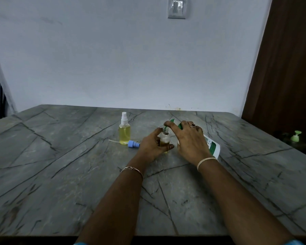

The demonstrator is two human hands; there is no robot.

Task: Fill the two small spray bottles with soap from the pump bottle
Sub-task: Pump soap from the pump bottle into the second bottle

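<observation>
Two bare forearms reach in from the near edge of the grey veined table (64, 174), a thin chain bracelet (132, 169) on the left wrist and a pale band (206, 161) on the right. Taking the filled spray bottle (125, 132) as the mark, which stands upright with its white sprayer on and yellow liquid inside, the left hand (151, 146) sits just to its right, fingers and thumb curled round the open small bottle (165, 138), which stands on the table with a little yellow liquid low down. Further right of the filled spray bottle, the right hand (189, 138) wraps its fingers over the white and green pump bottle (212, 146), tilted with its green neck end above the small bottle's mouth. A blue sprayer cap (133, 144) lies touching or just beside the filled spray bottle's base. Far to its right rests a green pump head (296, 136).
</observation>
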